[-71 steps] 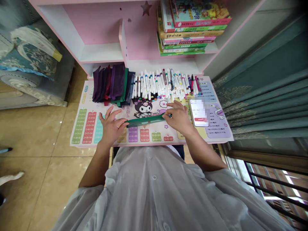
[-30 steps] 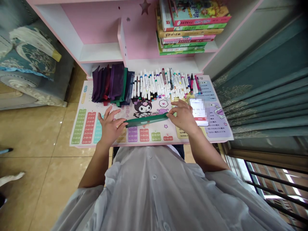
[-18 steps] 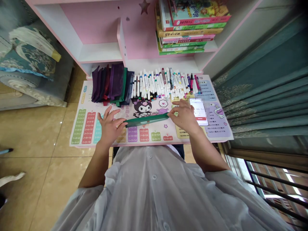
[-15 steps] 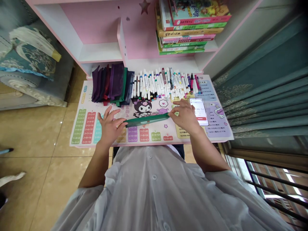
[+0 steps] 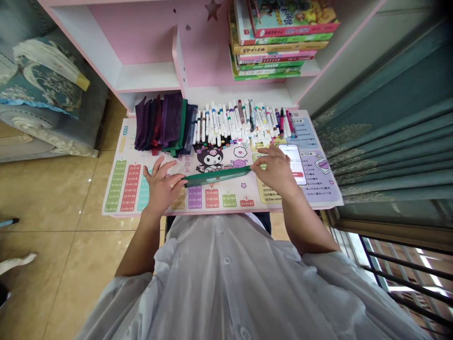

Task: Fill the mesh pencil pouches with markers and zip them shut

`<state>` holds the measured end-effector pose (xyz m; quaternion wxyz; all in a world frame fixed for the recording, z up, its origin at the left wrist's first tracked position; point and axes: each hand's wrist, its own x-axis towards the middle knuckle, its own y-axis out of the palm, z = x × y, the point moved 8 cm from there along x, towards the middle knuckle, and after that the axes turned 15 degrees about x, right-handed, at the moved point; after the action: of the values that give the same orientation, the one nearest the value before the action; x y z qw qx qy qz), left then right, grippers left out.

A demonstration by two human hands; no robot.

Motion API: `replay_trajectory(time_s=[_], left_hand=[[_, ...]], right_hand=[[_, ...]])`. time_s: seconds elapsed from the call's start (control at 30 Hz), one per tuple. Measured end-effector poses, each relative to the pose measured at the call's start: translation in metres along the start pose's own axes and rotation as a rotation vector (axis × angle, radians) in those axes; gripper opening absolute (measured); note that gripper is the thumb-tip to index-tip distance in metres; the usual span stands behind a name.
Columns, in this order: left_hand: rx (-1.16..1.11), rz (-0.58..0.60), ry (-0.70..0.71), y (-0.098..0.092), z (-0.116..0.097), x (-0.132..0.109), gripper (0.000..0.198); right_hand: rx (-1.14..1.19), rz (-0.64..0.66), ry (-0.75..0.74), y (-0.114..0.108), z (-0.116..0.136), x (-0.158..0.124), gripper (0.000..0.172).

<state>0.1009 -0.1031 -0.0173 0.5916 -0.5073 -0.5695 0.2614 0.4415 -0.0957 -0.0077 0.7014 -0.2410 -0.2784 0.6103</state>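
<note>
Green pouch (image 5: 217, 177) stretches across the near middle of the bench (image 5: 237, 192), apparently to keep it taut: left hand (image 5: 159, 186) pinches its left end, right hand (image 5: 274, 172) its right tip (spare fingers (image 5: 170, 164) spread clear).

The slim, sheer zip pouch (image 5: 228, 175) reads dark green on my remote feed, with a brighter green strip. The flat, sheer fabric pouches (image 5: 172, 118) run purple, navy, red and green; the slender plastic markers (image 5: 231, 125) show mostly white barrels and multicoloured caps. I make out coloured times-table blocks and a black-and-pink cartoon figure on the white printed mat (image 5: 233, 193), and pale floral patterning on the teal cloth curtain (image 5: 392, 108).
</note>
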Motion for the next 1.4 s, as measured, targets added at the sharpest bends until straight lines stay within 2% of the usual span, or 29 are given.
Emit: replay_trajectory(time_s=[0.73,0.83,0.9,0.97,1.03,1.17,1.4], left_hand=[[0.006,0.004,-0.001,-0.002,0.000,-0.001,0.027],[0.007,0.015,-0.013,0.000,0.003,-0.002,0.027],[0.007,0.012,-0.014,0.001,0.004,-0.002,0.026],[0.008,0.001,-0.007,0.001,0.004,-0.002,0.025],[0.007,-0.017,-0.001,0.000,0.003,-0.003,0.024],[0.000,-0.005,-0.015,0.000,0.003,-0.008,0.022],[0.008,0.117,-0.053,0.016,0.008,-0.021,0.024]], right_hand=[[0.101,0.010,0.037,-0.006,-0.021,0.001,0.012],[0.146,0.073,0.013,-0.002,-0.024,-0.002,0.025],[0.150,0.134,-0.004,0.005,-0.030,-0.004,0.041],[0.154,0.175,-0.026,0.014,-0.037,-0.006,0.047],[0.172,0.181,-0.058,0.023,-0.043,-0.006,0.042],[0.250,0.114,-0.134,0.030,-0.049,-0.006,0.025],[0.336,0.063,-0.159,0.032,-0.053,-0.014,0.018]])
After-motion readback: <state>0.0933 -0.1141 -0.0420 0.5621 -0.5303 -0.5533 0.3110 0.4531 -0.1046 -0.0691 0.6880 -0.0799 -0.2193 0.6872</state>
